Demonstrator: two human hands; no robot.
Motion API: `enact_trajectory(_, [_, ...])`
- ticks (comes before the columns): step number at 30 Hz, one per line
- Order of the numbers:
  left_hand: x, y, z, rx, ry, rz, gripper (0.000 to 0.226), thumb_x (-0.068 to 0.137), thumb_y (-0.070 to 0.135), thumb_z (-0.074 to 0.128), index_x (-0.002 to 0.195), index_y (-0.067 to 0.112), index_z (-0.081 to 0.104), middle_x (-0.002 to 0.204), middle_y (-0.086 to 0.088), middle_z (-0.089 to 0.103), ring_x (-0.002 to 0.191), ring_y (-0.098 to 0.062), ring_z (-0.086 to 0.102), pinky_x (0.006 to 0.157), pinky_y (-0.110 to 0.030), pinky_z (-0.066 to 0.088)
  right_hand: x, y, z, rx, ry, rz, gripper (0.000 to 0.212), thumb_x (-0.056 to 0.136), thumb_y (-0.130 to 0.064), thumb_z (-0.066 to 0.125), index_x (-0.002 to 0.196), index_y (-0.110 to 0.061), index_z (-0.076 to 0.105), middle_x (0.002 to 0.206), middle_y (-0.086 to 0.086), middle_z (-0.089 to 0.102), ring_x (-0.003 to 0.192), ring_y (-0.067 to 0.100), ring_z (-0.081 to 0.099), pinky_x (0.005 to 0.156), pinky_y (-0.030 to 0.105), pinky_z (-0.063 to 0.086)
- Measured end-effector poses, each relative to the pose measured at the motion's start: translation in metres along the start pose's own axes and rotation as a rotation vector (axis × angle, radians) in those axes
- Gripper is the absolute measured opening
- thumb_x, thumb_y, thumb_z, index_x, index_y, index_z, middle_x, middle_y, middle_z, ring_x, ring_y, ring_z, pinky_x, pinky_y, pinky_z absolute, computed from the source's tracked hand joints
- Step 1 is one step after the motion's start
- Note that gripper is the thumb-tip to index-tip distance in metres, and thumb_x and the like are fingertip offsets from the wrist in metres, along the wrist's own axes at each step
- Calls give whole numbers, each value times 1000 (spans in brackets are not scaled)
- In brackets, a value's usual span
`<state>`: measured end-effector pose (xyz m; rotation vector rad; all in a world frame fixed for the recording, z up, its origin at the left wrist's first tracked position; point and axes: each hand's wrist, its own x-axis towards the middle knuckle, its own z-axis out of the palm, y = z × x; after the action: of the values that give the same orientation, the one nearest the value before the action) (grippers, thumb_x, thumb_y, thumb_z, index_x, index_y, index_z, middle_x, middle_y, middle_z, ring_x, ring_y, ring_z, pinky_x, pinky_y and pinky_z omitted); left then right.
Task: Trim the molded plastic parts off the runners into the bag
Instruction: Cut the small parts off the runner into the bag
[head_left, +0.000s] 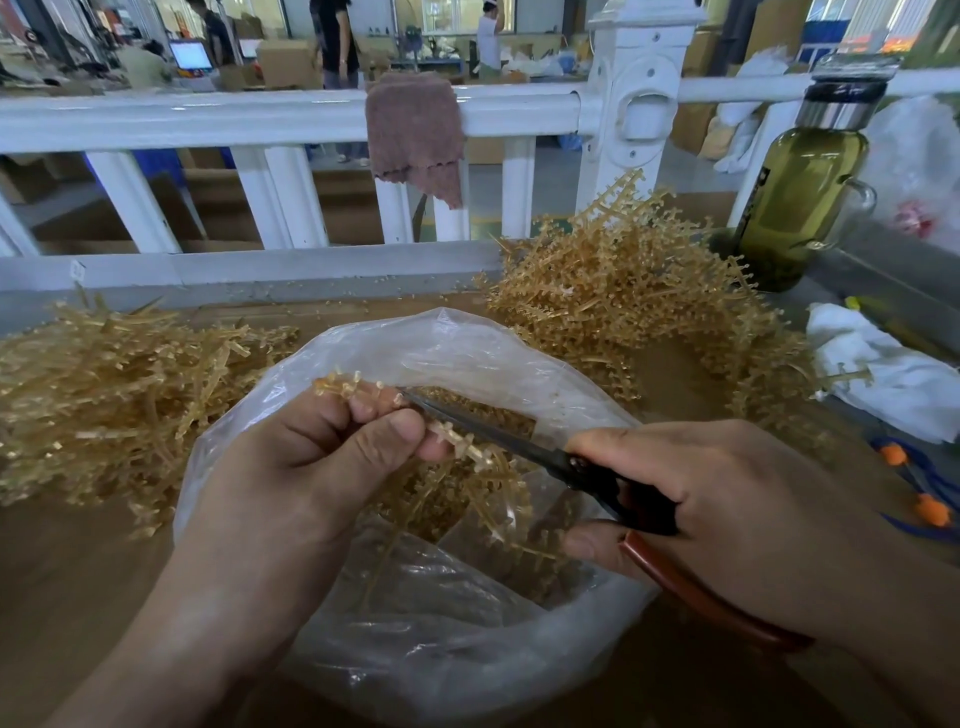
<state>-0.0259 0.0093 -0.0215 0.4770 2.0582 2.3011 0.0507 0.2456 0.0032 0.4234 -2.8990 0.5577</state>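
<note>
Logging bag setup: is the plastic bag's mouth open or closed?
Open. The rim of the bag spreads wide below the left hand and scissors, with amber pieces inside.

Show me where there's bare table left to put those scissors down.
Roomiest: the brown tabletop at near left, between the left runner pile and the bag. A narrow strip behind the bag, between both piles, is littered with bits. The right side is crowded: runner heap, white cloth, bottle.
</note>
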Motion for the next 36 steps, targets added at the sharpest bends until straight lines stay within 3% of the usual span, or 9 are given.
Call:
enact_trajectory(6, [1,-1,-2,98,30,1,29,67,44,74,80,18,80,82,-7,78,83,-13,75,79,-25,54,-2,-2,-2,-4,6,16,51,80,-75,46,112,-36,58,86,-16,67,78,4,63,62,25,50])
enact_trajectory(11, [2,-2,-4,94,21,-1,29,67,44,75,81,18,80,82,-7,78,84,-14,76,74,-17,56,-2,-2,-2,-27,7,12,52,80,-75,46,113,-37,57,87,-17,68,80,4,63,62,26,52])
enact_trajectory(15, [2,-1,-3,105,4,6,24,69,41,74,79,19,80,82,-6,78,84,-11,75,74,-15,56,-3,-1,-3,-51,31,2,49,80,-73,49,113,-38,58,84,-18,68,78,3,62,75,24,47])
enact_trajectory(18, [0,0,-2,156,-18,35,22,69,38,79,79,18,80,80,-4,78,81,-10,75,72,-10,53,-3,-1,-4,-80,23,-2,48,81,-73,48,113,-39,59,81,-19,66,75,2,61,67,24,49])
enact_trajectory(20, [0,-2,-3,193,-45,36,17,71,33,86,78,19,79,81,-4,78,83,-11,75,75,-16,55,-3,-1,-4,-79,17,-11,48,81,-72,48,114,-39,61,80,-20,65,72,1,60,64,24,49])
enact_trajectory(24, [-1,-5,-4,246,-39,28,18,72,41,77,77,25,79,83,-1,78,86,-12,74,84,-34,49,-3,-1,-4,-67,2,-10,48,81,-72,46,112,-39,62,77,-18,63,71,4,59,58,24,48])
enact_trajectory(28, [-1,-4,-4,249,-27,28,19,72,42,76,79,24,79,82,0,78,85,-10,74,84,-34,48,-2,-1,-3,-66,1,-21,41,82,-70,47,106,-41,64,73,-20,59,69,0,54,71,19,44])
enact_trajectory(33, [0,-6,-4,235,-35,56,30,69,49,78,81,22,78,82,-2,78,86,-12,74,84,-35,49,-2,-2,-5,-69,-8,-25,35,83,-67,46,98,-40,63,69,-20,55,65,0,53,57,18,42])
enact_trajectory(36, [2,-9,-5,188,-41,55,35,68,51,76,82,19,78,82,-6,77,86,-18,75,88,-41,51,-1,-4,-6,-51,-22,-25,24,85,-66,48,92,-45,56,67,-23,51,66,-4,53,60,12,41])
